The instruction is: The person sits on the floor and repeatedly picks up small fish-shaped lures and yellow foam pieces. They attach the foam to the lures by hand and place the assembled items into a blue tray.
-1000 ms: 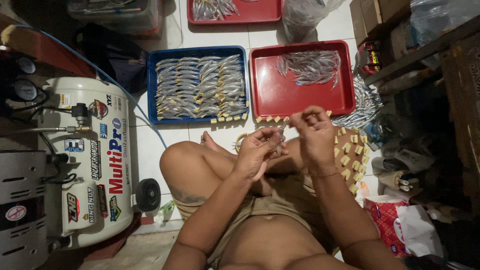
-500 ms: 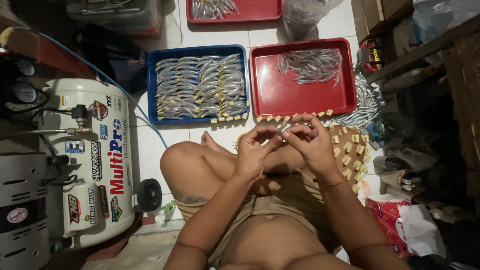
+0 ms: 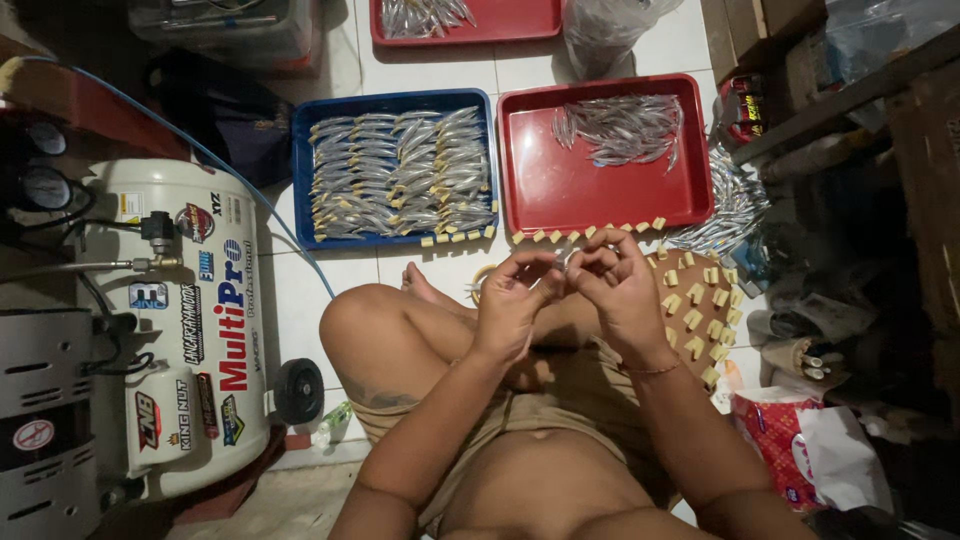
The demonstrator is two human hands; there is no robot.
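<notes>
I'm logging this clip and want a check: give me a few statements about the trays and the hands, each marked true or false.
1. The blue tray is packed with rows of small fish. True.
2. The red tray beside it is full to the rim. False: only a small pile of fish lies at its far end.
3. Both hands, left hand and right hand, meet above the lap. True.
4. The compressor stands on the person's right. False: it is on the left.

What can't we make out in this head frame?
- Item between left hand and right hand: too small, covered by fingers.
- Top red tray: cut off by upper edge.
- Round board with pale blocks: partly hidden behind right hand.
- Right shelves: dark, contents unclear.
</notes>
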